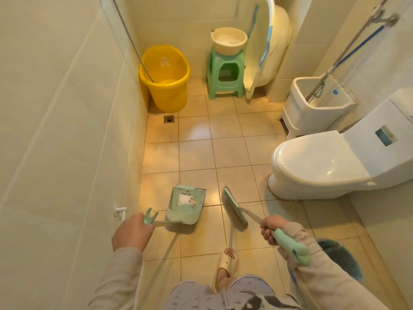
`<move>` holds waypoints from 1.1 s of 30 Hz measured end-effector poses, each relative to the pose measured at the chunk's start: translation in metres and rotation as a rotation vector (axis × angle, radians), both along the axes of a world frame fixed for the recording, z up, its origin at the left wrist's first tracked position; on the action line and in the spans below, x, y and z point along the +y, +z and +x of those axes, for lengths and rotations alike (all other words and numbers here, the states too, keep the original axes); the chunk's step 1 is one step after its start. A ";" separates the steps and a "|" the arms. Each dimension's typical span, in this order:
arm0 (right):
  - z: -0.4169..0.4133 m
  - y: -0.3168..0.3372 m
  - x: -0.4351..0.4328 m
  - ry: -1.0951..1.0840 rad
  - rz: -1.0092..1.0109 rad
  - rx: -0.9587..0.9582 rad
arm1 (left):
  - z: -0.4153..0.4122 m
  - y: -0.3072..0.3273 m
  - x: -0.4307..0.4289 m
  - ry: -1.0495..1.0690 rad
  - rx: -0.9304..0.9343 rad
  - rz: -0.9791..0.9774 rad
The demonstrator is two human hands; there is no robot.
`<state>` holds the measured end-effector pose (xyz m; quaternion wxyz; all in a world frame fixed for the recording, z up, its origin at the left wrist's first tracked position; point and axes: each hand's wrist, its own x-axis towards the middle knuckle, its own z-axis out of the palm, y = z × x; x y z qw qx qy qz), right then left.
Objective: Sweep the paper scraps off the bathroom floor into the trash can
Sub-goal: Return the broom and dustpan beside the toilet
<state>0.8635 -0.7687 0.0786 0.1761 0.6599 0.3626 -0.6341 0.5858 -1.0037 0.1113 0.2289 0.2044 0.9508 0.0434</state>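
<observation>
**Open tile ahead, clutter at the edges**

Bare floor tiles (196, 153) lie clear toward 12 o'clock. A toilet (312, 166) crowds 2 o'clock, a yellow bucket (167, 86) and green stool (224, 74) block the far end, and the wall (67, 130) closes 9 o'clock.

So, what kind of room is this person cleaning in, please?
Most likely a small home bathroom: a white toilet stands at the right, a floor drain is set in the tiled floor, and a yellow bucket stands in the far corner.
</observation>
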 end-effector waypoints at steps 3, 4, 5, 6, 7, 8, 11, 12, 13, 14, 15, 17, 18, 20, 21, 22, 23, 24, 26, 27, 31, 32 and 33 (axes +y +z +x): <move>-0.021 0.004 0.047 0.046 0.021 0.009 | -0.006 0.000 0.036 0.036 0.005 0.003; -0.029 0.007 0.062 0.062 0.032 0.011 | -0.007 0.001 0.047 0.039 0.013 -0.004; -0.036 0.009 0.075 0.082 0.038 0.014 | -0.008 0.002 0.059 0.037 0.023 -0.010; -0.043 0.009 0.088 0.100 0.042 0.016 | -0.011 0.003 0.070 0.030 0.034 -0.017; -0.051 0.010 0.101 0.115 0.044 0.015 | -0.015 0.005 0.082 0.022 0.047 -0.026; -0.058 0.010 0.113 0.122 0.041 0.011 | -0.020 0.005 0.094 0.015 0.062 -0.039; -0.077 0.009 0.148 0.118 0.024 0.008 | -0.041 0.005 0.131 -0.002 0.078 -0.056; -0.083 0.008 0.158 0.118 0.025 0.009 | -0.048 0.004 0.144 -0.007 0.071 -0.053; -0.089 0.006 0.169 0.118 0.030 0.012 | -0.056 0.003 0.157 -0.015 0.065 -0.046; -0.096 0.005 0.178 0.114 0.033 0.017 | -0.065 0.001 0.169 -0.025 0.061 -0.035; -0.101 0.003 0.187 0.104 0.034 0.021 | -0.074 0.000 0.182 -0.038 0.059 -0.024; -0.111 0.001 0.203 0.066 0.026 0.016 | -0.091 -0.002 0.210 -0.078 0.048 -0.021; -0.115 0.001 0.211 0.051 0.021 0.012 | -0.100 -0.002 0.225 -0.103 0.044 -0.024; -0.123 0.002 0.225 0.024 0.015 0.005 | -0.118 0.001 0.253 -0.158 0.036 -0.018; -0.127 0.002 0.231 0.008 0.014 0.001 | -0.127 0.002 0.268 -0.192 0.030 -0.010; -0.132 0.002 0.237 -0.015 0.013 -0.004 | -0.138 0.003 0.283 -0.230 0.026 -0.008; -0.136 0.003 0.243 -0.046 0.012 -0.010 | -0.147 0.004 0.299 -0.269 0.025 -0.012; -0.140 0.004 0.249 -0.076 0.010 -0.017 | -0.157 0.005 0.316 -0.301 0.031 -0.017; -0.146 0.005 0.261 -0.118 0.008 -0.030 | -0.170 0.008 0.346 -0.351 0.041 -0.022; -0.149 0.006 0.269 -0.141 0.010 -0.031 | -0.174 0.009 0.362 -0.374 0.041 -0.019; -0.165 0.008 0.306 -0.234 0.034 -0.026 | -0.191 0.008 0.420 -0.454 0.039 0.006; -0.170 0.008 0.316 -0.239 0.034 -0.022 | -0.194 0.008 0.433 -0.467 0.038 0.013; -0.175 0.007 0.326 -0.243 0.037 -0.018 | -0.197 0.007 0.447 -0.483 0.035 0.022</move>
